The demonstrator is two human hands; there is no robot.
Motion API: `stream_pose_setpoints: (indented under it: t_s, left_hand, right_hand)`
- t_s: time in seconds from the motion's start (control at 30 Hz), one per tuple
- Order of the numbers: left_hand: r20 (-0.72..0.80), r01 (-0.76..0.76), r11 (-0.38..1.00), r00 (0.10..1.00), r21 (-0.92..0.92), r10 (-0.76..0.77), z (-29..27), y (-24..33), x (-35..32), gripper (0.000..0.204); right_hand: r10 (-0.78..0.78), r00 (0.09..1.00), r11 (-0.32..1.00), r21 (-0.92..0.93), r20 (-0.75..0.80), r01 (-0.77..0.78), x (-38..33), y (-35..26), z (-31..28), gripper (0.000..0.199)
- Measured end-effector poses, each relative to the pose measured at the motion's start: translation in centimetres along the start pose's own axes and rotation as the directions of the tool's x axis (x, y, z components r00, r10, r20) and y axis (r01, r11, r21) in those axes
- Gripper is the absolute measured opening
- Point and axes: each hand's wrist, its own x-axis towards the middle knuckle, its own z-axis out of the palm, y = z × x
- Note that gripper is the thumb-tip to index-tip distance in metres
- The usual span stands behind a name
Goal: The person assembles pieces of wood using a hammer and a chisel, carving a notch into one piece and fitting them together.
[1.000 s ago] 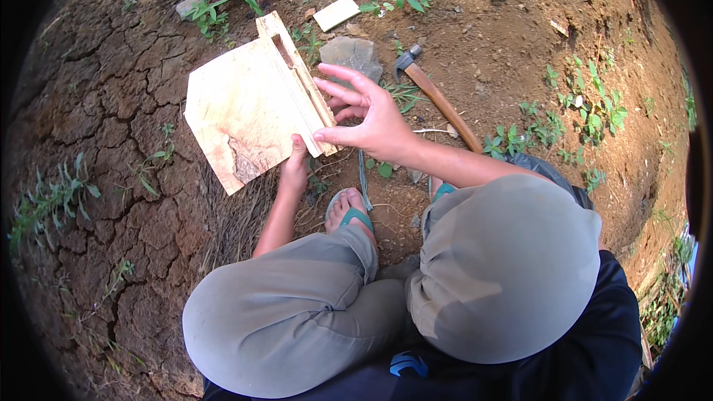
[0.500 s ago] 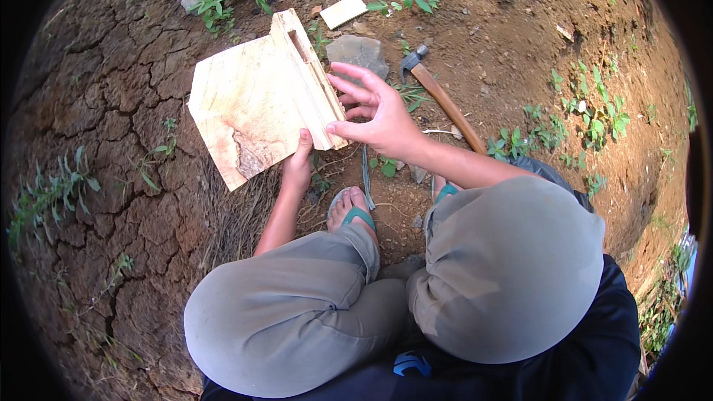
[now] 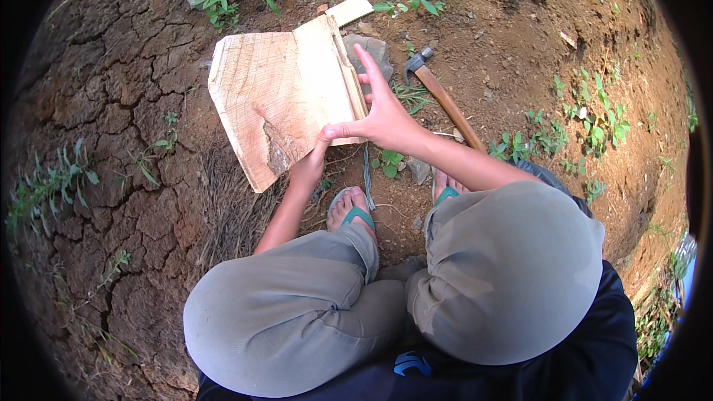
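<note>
**Steadying an angled wooden piece between two hands, low over bare earth**

Brown, cracked ground spreads beneath everything. Above it, in front of the feet, the two-board wooden piece is held up at a tilt: a broad, saw-marked board with clipped corners on the left, meeting a narrower board at an angle on the right. The broad side probably makes it left-heavy, so a hold near the meeting line should balance it best.

The claw hammer lies on the soil to the right, apart from the work; the wood is best handled without knocking it.

The right hand has its fingers spread beside the narrower board, the index finger extended, the thumb over the lower edge. Whether the other fingers press on the wood I cannot tell. Spread like this, they suit guiding better than lifting.

The left hand grips the lower edge, its other fingers hidden beneath, so it should carry the load.

The grey stone and the small offcut lie beyond the far edge. The rough, bark-like hollow near the left hand may splinter; palms should avoid sliding over it.
</note>
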Motion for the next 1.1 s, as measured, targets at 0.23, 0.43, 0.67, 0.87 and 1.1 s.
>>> stream_pose_setpoints:
  t_s: [0.23,0.43,0.67,0.87,1.1]
  left_hand:
    - [0.252,0.129,0.975,0.952,0.182,-0.173,-0.3,3.6,-1.2,0.071]
    - [0.283,-0.248,0.955,0.939,0.162,0.196,-3.6,-4.0,-0.2,0.047]
    - [0.006,-0.113,0.835,0.99,-0.539,0.137,-5.8,3.5,4.5,0.064]
    - [0.074,-0.057,0.871,0.992,-0.488,0.107,-4.8,9.6,4.7,0.067]
    - [0.04,0.012,0.894,0.999,-0.448,0.007,-3.9,11.4,4.8,0.051]
  right_hand:
    - [0.092,0.992,0.965,-0.239,-0.088,-0.111,-0.6,1.8,-0.5,0.11]
    - [0.157,0.986,0.975,-0.153,-0.053,-0.163,-0.3,4.4,-1.8,0.103]
    - [0.099,0.994,0.983,-0.153,-0.035,-0.103,-0.7,6.4,-3.9,0.098]
    - [0.075,0.997,0.966,-0.25,0.02,-0.068,-1.1,4.5,-4.2,0.094]
    - [0.085,0.994,0.924,-0.378,0.064,-0.055,-1.8,3.9,-3.8,0.1]
